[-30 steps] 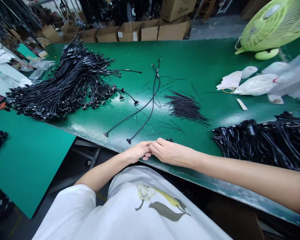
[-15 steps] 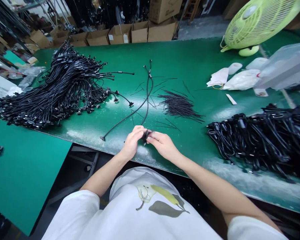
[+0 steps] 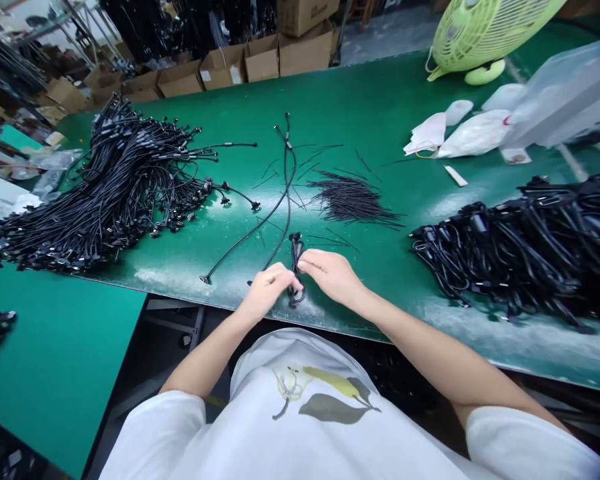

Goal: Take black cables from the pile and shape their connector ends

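Note:
A folded black cable bundle (image 3: 296,248) stands out lengthwise between my two hands, near the table's front edge, its plug end pointing away from me. My left hand (image 3: 267,288) is closed in a pinch, its fingertips over the lower half of the bundle. Against the bundle's right side, my right hand (image 3: 333,273) has thumb and finger pressed together; what they pinch is too small to make out. Two loose black cables (image 3: 283,193) lie crossed just beyond. To their right is a heap of thin black ties (image 3: 353,198), with several strands scattered around.
A big pile of black cables (image 3: 130,173) covers the left of the green table (image 3: 365,100). Folded cable bundles (image 3: 525,257) are heaped at right. Behind them are white packets (image 3: 475,137) and a green fan (image 3: 490,33). Cardboard boxes (image 3: 263,63) line the far edge.
My hands have moved slightly apart, and the folded bundle, earlier mostly hidden between them, now shows lengthwise. The view has shifted slightly.

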Demonstrator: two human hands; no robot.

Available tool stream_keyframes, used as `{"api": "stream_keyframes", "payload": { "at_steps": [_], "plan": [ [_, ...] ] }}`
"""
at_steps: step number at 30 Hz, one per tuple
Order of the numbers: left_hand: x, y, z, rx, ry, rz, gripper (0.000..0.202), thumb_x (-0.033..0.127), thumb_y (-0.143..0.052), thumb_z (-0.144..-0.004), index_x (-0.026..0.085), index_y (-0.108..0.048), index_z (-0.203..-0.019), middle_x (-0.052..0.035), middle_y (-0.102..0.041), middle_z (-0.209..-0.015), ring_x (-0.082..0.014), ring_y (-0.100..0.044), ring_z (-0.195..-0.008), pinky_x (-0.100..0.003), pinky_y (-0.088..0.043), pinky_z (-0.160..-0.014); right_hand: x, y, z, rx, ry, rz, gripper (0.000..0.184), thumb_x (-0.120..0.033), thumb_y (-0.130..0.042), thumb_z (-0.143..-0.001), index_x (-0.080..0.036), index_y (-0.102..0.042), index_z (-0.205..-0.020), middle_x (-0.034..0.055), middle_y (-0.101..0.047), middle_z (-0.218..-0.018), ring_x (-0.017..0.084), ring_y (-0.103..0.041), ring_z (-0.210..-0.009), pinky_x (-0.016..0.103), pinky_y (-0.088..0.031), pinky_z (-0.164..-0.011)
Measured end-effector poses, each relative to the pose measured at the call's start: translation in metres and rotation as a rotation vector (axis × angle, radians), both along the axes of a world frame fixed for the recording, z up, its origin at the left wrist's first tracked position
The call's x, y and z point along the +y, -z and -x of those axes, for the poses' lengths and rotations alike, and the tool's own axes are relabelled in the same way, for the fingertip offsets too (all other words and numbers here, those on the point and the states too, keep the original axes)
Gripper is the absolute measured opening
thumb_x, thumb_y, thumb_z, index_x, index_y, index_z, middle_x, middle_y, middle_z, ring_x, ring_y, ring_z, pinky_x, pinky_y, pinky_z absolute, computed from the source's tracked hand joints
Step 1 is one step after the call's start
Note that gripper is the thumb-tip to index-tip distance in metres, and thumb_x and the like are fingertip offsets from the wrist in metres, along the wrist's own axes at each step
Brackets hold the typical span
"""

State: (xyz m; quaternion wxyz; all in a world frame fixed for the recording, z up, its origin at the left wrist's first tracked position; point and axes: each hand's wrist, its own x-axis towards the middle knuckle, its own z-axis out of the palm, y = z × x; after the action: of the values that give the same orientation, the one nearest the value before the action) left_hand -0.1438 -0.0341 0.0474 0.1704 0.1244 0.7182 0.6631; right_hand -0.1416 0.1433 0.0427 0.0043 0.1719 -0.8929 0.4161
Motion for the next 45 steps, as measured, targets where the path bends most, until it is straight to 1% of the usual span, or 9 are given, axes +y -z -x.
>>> {"api": "stream_keyframes", "payload": {
  "at_steps": [4, 10, 15, 20, 22, 25, 32, 38, 45],
  "plan": [
    [0.012, 0.015, -0.011, -0.023, -0.219, -0.1, 0.044, 0.046, -0.072, -0.076, 0.02, -0.063, -0.111, -0.0062, -0.06, -0.111, -0.0174, -0.056, -0.102, -0.03, -0.043, -0.093, 0.003, -0.001, 0.003, -0.027, 0.05, 0.132, 0.029, -0.028, -0.045, -0.092, -0.018, -0.053, -0.066, 0.001, -0.055, -0.071, 0.014, -0.05, -0.068, 0.026, -0.033, -0.063],
    [0.015, 0.016, -0.014, 0.003, -0.053, -0.065, 0.054, 0.055, -0.046, -0.092, 0.018, -0.057, -0.129, -0.0113, -0.053, -0.14, -0.0229, -0.042, -0.135, -0.037, -0.026, -0.116, -0.007, 0.004, -0.009, -0.392, 0.136, 0.708, 0.035, -0.049, -0.057, -0.084, -0.018, -0.055, -0.07, -0.0026, -0.047, -0.061, 0.009, -0.035, -0.052, 0.022, -0.026, -0.049],
    [0.022, 0.01, -0.021, -0.037, -0.023, -0.176, 0.047, 0.049, -0.052, -0.091, 0.022, -0.057, -0.129, -0.0092, -0.058, -0.136, -0.0209, -0.047, -0.131, -0.036, -0.029, -0.114, -0.005, 0.013, -0.013, -0.921, -0.133, 1.074, 0.054, -0.062, -0.067, -0.072, -0.021, -0.036, -0.057, -0.0111, -0.017, -0.048, 0.005, -0.009, -0.04, 0.02, -0.012, -0.037],
    [0.027, 0.007, -0.021, -0.296, -0.117, -0.349, 0.049, 0.045, -0.068, -0.08, 0.022, -0.057, -0.122, -0.0074, -0.066, -0.109, -0.0167, -0.063, -0.092, -0.028, -0.05, -0.076, 0.014, 0.012, -0.015, -0.516, 0.071, 0.59, 0.05, -0.061, -0.057, -0.082, -0.017, -0.052, -0.06, -0.0021, -0.044, -0.054, 0.009, -0.038, -0.049, 0.021, -0.032, -0.045],
    [0.028, 0.005, -0.019, -0.36, -0.118, -0.386, 0.05, 0.044, -0.07, -0.078, 0.024, -0.056, -0.121, -0.003, -0.062, -0.097, -0.0096, -0.058, -0.068, -0.021, -0.045, -0.055, 0.026, 0.004, -0.013, -0.164, 0.215, 0.445, 0.037, -0.054, -0.058, -0.086, -0.017, -0.064, -0.087, 0.0055, -0.062, -0.086, 0.015, -0.055, -0.074, 0.026, -0.046, -0.063],
    [0.033, 0.002, -0.019, -0.439, -0.023, -0.384, 0.05, 0.044, -0.07, -0.078, 0.025, -0.056, -0.122, 0.0003, -0.057, -0.086, -0.0043, -0.041, -0.05, -0.018, -0.029, -0.041, 0.038, -0.009, -0.007, 0.233, 0.179, 0.305, 0.036, -0.045, -0.051, -0.093, -0.022, -0.058, -0.12, 0.0107, -0.056, -0.125, 0.021, -0.056, -0.106, 0.037, -0.048, -0.089],
    [0.044, 0.0, -0.019, -0.467, 0.03, -0.339, 0.037, 0.049, -0.064, -0.082, 0.014, -0.067, -0.095, -0.0042, -0.058, -0.085, -0.0062, -0.039, -0.057, -0.02, -0.032, -0.047, 0.043, -0.02, -0.002, 0.544, 0.162, -0.21, 0.03, -0.044, -0.051, -0.095, -0.018, -0.062, -0.084, 0.0103, -0.066, -0.104, 0.024, -0.057, -0.101, 0.041, -0.042, -0.095],
    [0.051, 0.003, -0.022, -0.541, 0.049, -0.378, 0.037, 0.038, -0.074, -0.076, 0.018, -0.067, -0.106, -0.0039, -0.057, -0.092, -0.0042, -0.036, -0.058, -0.016, -0.021, -0.042, 0.033, -0.017, -0.002, 0.329, 0.427, -0.115, 0.02, -0.032, -0.048, -0.095, -0.016, -0.056, -0.087, 0.0137, -0.059, -0.119, 0.019, -0.061, -0.084, 0.03, -0.046, -0.069],
    [0.053, 0.006, -0.026, -0.623, 0.233, -0.261, 0.047, 0.051, -0.066, -0.082, 0.016, -0.06, -0.113, -0.0016, -0.059, -0.076, -0.0043, -0.037, -0.049, -0.018, -0.022, -0.04, 0.036, -0.002, -0.003, 0.186, 0.38, 0.26, 0.019, -0.024, -0.037, -0.096, -0.018, -0.052, -0.106, 0.0053, -0.064, -0.091, 0.016, -0.06, -0.078, 0.028, -0.045, -0.076]
  ]
}}
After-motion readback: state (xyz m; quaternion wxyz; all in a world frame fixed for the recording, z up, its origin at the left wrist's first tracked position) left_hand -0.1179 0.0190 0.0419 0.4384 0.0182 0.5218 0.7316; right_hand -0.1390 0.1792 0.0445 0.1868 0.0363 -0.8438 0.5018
